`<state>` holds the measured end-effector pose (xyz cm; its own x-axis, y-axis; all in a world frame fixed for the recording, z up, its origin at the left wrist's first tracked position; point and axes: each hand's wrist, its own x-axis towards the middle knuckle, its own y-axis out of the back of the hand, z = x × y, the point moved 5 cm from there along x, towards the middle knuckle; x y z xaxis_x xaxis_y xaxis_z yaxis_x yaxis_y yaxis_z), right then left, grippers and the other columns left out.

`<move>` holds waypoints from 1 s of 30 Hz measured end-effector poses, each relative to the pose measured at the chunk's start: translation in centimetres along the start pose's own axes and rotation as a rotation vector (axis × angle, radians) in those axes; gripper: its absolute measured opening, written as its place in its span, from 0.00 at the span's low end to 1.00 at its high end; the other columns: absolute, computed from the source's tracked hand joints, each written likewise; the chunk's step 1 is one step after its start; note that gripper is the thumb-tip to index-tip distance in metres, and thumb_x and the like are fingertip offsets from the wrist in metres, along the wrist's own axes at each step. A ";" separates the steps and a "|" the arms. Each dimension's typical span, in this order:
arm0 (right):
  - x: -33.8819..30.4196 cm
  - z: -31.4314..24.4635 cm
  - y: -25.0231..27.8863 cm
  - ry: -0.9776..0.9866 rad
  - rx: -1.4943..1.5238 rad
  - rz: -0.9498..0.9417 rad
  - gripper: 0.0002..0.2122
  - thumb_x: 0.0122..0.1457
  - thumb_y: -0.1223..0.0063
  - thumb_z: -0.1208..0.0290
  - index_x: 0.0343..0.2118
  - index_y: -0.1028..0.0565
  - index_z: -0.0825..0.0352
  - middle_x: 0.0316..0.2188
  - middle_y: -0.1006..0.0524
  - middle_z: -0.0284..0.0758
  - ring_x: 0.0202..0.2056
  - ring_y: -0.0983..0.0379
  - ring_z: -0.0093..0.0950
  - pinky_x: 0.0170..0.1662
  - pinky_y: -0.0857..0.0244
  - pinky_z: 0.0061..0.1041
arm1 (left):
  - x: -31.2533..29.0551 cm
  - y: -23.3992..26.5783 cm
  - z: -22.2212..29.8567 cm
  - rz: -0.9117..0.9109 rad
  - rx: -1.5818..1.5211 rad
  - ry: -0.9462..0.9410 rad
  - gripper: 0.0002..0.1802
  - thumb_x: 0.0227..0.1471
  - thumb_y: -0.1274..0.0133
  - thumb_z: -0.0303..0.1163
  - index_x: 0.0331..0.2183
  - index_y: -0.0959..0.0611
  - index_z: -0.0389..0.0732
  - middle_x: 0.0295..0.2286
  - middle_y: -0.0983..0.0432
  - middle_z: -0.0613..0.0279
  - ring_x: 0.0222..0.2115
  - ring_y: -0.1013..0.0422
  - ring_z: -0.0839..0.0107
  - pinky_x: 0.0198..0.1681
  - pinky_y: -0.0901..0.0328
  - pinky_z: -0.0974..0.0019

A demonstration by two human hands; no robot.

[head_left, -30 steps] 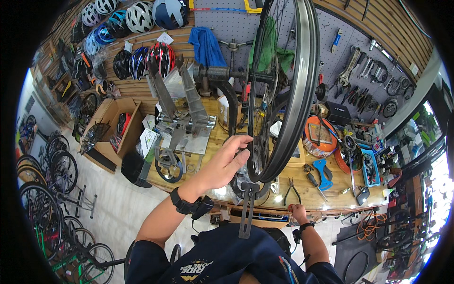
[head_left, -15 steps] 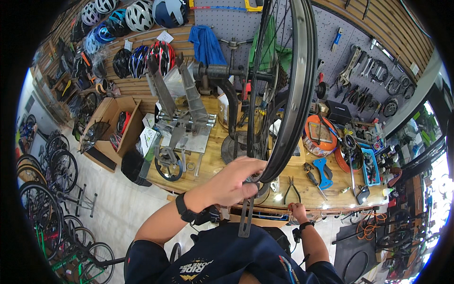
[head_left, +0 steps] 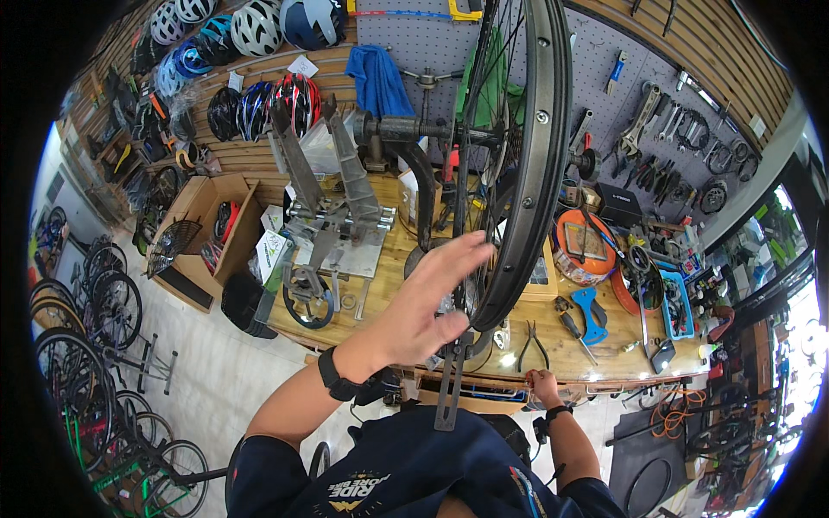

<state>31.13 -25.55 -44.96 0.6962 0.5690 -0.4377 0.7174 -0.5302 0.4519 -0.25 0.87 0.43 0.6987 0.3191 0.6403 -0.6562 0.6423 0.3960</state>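
A bicycle wheel without a tire stands upright in a metal truing stand on the bench. My left hand is at the lower part of the rim, on its left side, with fingers stretched out and thumb apart. It holds nothing; whether the fingertips touch the rim or spokes I cannot tell. Below the rim a slotted metal bar points toward me. My right hand is at the bench's front edge, beside the open drawer, fingers curled; what they hold is hidden.
Pliers, a screwdriver and a blue tool lie right of the wheel. Farther right are an orange-rimmed tray and a blue bin. A metal fixture stands at left, near a cardboard box.
My left hand has let go of the lower rim and spread its fingers. The rim has turned, with different holes now facing me. My right hand has stayed in place.
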 end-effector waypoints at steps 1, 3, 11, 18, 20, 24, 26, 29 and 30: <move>0.1 0.0 0.0 0.010 0.008 0.004 0.14 0.62 0.53 0.65 0.25 0.25 0.71 0.18 0.25 0.34 0.18 0.29 0.23 0.22 0.34 0.25 | 0.0 -0.1 0.4 -0.038 0.054 -0.045 0.41 0.59 0.63 0.61 0.60 0.36 0.36 0.57 0.40 0.46 0.57 0.42 0.48 0.59 0.48 0.54; 0.4 0.4 0.2 0.024 -0.082 0.009 0.14 0.62 0.53 0.65 0.25 0.25 0.72 0.17 0.25 0.34 0.18 0.29 0.23 0.22 0.34 0.25 | 0.1 -0.1 0.9 -0.039 0.052 -0.057 0.43 0.58 0.67 0.64 0.58 0.32 0.37 0.57 0.38 0.48 0.56 0.40 0.48 0.59 0.49 0.52; -0.3 -0.3 0.1 -0.012 -0.037 -0.013 0.14 0.62 0.54 0.66 0.26 0.25 0.72 0.17 0.25 0.35 0.18 0.29 0.25 0.21 0.33 0.26 | -1.0 0.2 -2.0 -0.122 0.089 0.018 0.35 0.60 0.64 0.60 0.50 0.22 0.39 0.45 0.30 0.52 0.48 0.37 0.53 0.55 0.47 0.52; -0.6 -1.0 0.1 -0.011 -0.035 0.012 0.15 0.61 0.54 0.67 0.22 0.24 0.71 0.16 0.25 0.35 0.18 0.28 0.25 0.21 0.33 0.25 | -2.6 -0.3 -7.0 -0.172 -0.065 0.377 0.36 0.63 0.68 0.57 0.52 0.28 0.34 0.44 0.30 0.50 0.48 0.35 0.57 0.56 0.44 0.62; -0.3 -0.2 0.1 -0.011 -0.026 0.011 0.15 0.62 0.54 0.67 0.22 0.24 0.71 0.16 0.26 0.35 0.17 0.29 0.24 0.20 0.34 0.25 | -2.3 0.1 -6.4 -0.075 -0.153 0.419 0.38 0.63 0.69 0.59 0.56 0.32 0.35 0.46 0.30 0.49 0.50 0.35 0.60 0.57 0.44 0.62; 0.1 0.0 -0.1 0.005 -0.012 -0.005 0.15 0.62 0.53 0.66 0.23 0.25 0.70 0.17 0.26 0.34 0.17 0.30 0.24 0.20 0.34 0.24 | -2.2 -0.4 -6.2 -0.138 -0.409 0.479 0.42 0.61 0.71 0.63 0.62 0.42 0.38 0.53 0.35 0.50 0.54 0.37 0.62 0.58 0.46 0.63; 0.4 0.3 -0.1 0.008 -0.039 -0.005 0.14 0.62 0.53 0.66 0.24 0.25 0.70 0.17 0.25 0.34 0.17 0.30 0.24 0.20 0.34 0.24 | -2.7 -1.5 -7.9 -0.198 -0.568 0.476 0.43 0.60 0.71 0.65 0.63 0.44 0.41 0.56 0.38 0.52 0.55 0.38 0.62 0.59 0.47 0.62; 0.7 1.0 0.1 0.026 -0.085 0.006 0.14 0.62 0.53 0.66 0.24 0.25 0.70 0.17 0.25 0.34 0.18 0.29 0.23 0.21 0.34 0.24 | -2.8 -1.9 -7.9 -0.217 -0.755 0.577 0.44 0.58 0.70 0.67 0.63 0.45 0.43 0.57 0.40 0.52 0.57 0.41 0.64 0.59 0.48 0.62; 0.8 1.0 0.0 0.029 -0.089 0.009 0.14 0.62 0.53 0.66 0.24 0.25 0.70 0.17 0.25 0.34 0.18 0.29 0.23 0.21 0.34 0.24 | -2.8 -2.1 -8.0 -0.228 -0.675 0.561 0.44 0.58 0.69 0.67 0.63 0.44 0.44 0.56 0.40 0.52 0.56 0.41 0.64 0.59 0.48 0.62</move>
<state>31.72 -25.76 -46.07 0.7008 0.5827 -0.4115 0.7052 -0.4785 0.5233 1.43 4.21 -7.43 0.9435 0.3130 0.1091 -0.3016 0.9472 -0.1090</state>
